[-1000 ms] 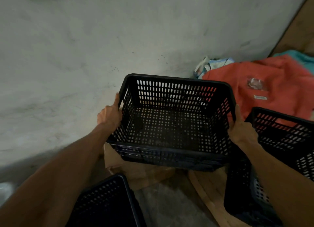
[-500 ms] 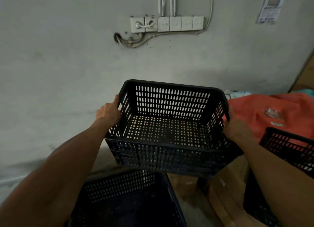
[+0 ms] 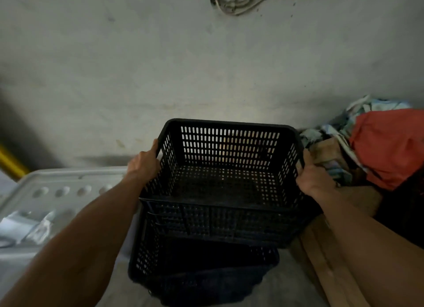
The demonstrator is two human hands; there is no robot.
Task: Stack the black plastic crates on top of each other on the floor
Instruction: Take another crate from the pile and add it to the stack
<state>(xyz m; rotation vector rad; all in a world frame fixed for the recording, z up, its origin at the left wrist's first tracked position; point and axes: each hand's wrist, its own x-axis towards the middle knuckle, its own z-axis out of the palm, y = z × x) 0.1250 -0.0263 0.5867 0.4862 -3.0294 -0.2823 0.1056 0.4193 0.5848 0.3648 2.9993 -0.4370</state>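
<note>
A grey wall (image 3: 160,65) fills the upper part of the view, stained and dimly lit. Loose cables (image 3: 238,4) hang on it near the top edge. At the left stands a white moulded panel (image 3: 59,192), with a yellow bar (image 3: 10,162) behind it. At the right lies a pile of cloth (image 3: 387,146), red on top, over wooden boards (image 3: 325,260).

To your left you see a white moulded foam tray (image 3: 57,192) beside a yellow bar (image 3: 10,162). On your right, orange cloth (image 3: 390,146) lies over cardboard boxes (image 3: 330,155). Loose cables (image 3: 241,4) hang on the grey wall (image 3: 114,65).
</note>
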